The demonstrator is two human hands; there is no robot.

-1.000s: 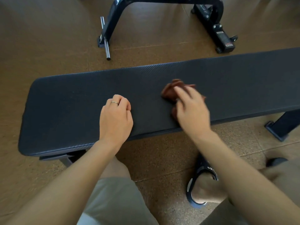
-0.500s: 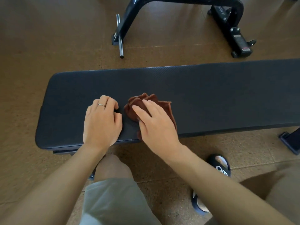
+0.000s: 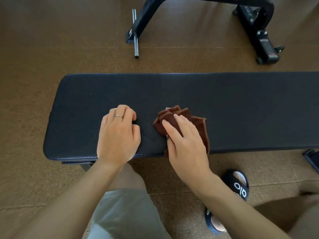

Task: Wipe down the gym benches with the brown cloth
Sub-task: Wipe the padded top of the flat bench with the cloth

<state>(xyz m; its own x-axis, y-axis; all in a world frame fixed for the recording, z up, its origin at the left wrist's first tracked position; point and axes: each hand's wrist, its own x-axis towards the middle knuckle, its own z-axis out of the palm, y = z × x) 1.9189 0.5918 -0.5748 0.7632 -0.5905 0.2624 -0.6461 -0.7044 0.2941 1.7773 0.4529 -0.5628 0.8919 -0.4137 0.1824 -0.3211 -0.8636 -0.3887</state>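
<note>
Brown cloth (image 3: 198,123) pressed under flat right hand (image 3: 185,145).

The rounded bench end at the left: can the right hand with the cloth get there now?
Probably not directly: the left hand rests on the bench between the right hand, pressing the brown cloth, and that end.

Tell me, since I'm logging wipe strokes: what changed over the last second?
The right hand slid the brown cloth along the bench toward the left hand, ending near it. Unchanged: right hand pressing the cloth flat, left hand resting curled on the pad.
</note>
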